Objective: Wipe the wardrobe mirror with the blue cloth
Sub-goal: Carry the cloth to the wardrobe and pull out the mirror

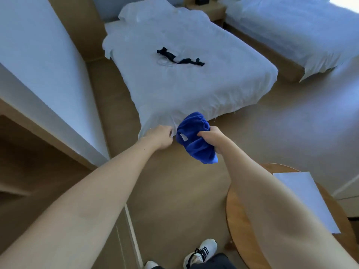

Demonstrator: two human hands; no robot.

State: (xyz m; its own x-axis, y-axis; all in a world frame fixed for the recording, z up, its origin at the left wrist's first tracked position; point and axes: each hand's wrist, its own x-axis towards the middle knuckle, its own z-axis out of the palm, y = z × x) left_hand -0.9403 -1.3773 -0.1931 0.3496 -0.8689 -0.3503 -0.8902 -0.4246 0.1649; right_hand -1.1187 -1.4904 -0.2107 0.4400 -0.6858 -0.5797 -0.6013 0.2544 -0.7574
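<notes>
The blue cloth (196, 138) is bunched up with a small white label showing, and hangs in the air in front of the foot of the near bed. My right hand (210, 137) grips it from the right side, fingers curled into the fabric. My left hand (161, 136) is just left of the cloth with its back toward me and its fingers curled. Its fingertips are hidden, so I cannot tell whether they touch the cloth. No mirror surface is plainly recognisable in this view.
The near bed (194, 90) has a white sheet with a black strap (180, 59) and a thin cable on it. A second bed (291, 30) stands at right. A round wooden table (239, 220) with a white paper (307, 199) is at lower right. A white wall panel (44, 70) and wooden ledge run along the left.
</notes>
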